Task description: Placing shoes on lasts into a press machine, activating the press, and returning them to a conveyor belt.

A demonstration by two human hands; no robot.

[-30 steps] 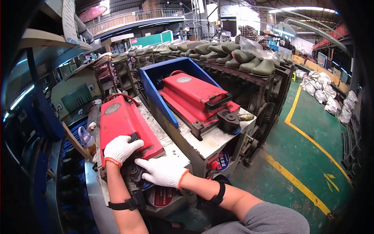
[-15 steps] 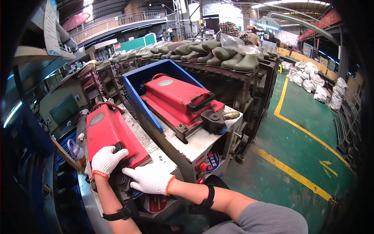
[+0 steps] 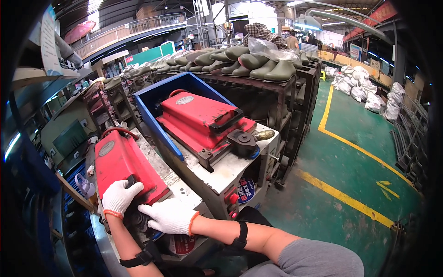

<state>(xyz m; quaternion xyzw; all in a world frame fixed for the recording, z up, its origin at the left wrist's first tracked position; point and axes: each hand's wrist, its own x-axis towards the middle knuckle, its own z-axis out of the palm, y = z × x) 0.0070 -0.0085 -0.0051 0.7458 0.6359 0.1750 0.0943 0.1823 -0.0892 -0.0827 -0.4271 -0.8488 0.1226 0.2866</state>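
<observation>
Two red machine covers with black handles stand side by side on worn white bench tops. My left hand (image 3: 121, 197), in a white knit glove with an orange cuff, closes round the black handle (image 3: 132, 180) at the near end of the left red cover (image 3: 121, 161). Just right of it, my right hand (image 3: 170, 216), gloved alike, has its index finger and thumb apart over a dark round metal part (image 3: 138, 219). The finger's tip lies at that part; whether it presses on it, I cannot tell. The right red cover (image 3: 198, 110) sits inside a blue frame, untouched.
A black round fitting (image 3: 243, 138) sits before the right cover. A red button (image 3: 233, 199) is on the bench's front. Behind, olive rubber boots (image 3: 258, 69) fill a rack. White sacks (image 3: 357, 83) lie beyond the green floor (image 3: 318, 184) with yellow lines.
The whole scene has shifted slightly left and down in the picture. Both hands stay at the left cover, the left on its handle, with little change in pose.
</observation>
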